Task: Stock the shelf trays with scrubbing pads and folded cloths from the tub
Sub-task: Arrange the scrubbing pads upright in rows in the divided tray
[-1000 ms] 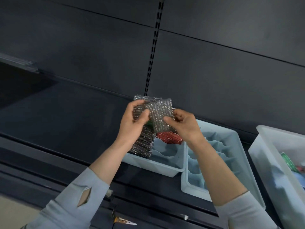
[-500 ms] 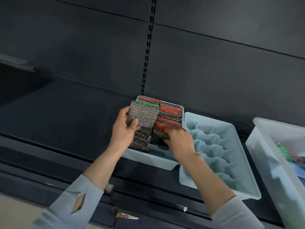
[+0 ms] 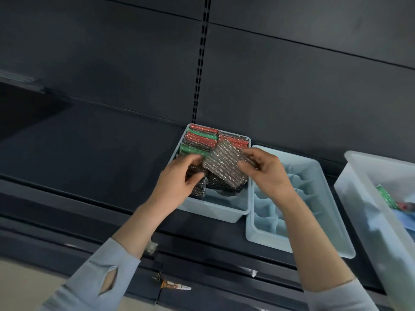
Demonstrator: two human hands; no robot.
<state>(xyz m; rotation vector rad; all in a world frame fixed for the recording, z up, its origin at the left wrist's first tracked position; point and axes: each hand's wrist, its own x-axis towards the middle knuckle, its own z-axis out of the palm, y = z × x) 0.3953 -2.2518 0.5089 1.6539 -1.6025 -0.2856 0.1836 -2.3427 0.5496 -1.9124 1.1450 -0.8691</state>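
— What is the setting?
— A dark shelf [image 3: 94, 140] is running across in front of a dark slotted back panel [image 3: 292, 81], and pale floor [image 3: 27, 286] is showing at the near edge.

— What is nearest?
— Two forearms in pale blue sleeves [image 3: 94, 281] are reaching up from below toward the shelf.

— What is the right hand doing?
— The right hand [image 3: 267, 173] is pinching a silver scrubbing pad [image 3: 224, 168] between thumb and curled fingers, holding it tilted just above the near end of the left tray [image 3: 215, 209].

— And the left hand?
— The left hand [image 3: 177, 178], just left of that grip, is curling its fingers round the near end of a row of dark pads [image 3: 198, 187] standing on edge in the same tray.

— What is lying beyond the grip?
— Further back in that tray, red and green pads [image 3: 199, 140] are standing packed in two rows up to the far wall.

— What is sitting to the right of the grip?
— A second pale blue tray [image 3: 332, 221] with wavy dividers is sitting touching the first. Further right, the clear tub [image 3: 363, 198] is holding a green pad [image 3: 387, 198] and some blue cloth [image 3: 404, 221], partly cut off by the frame edge.
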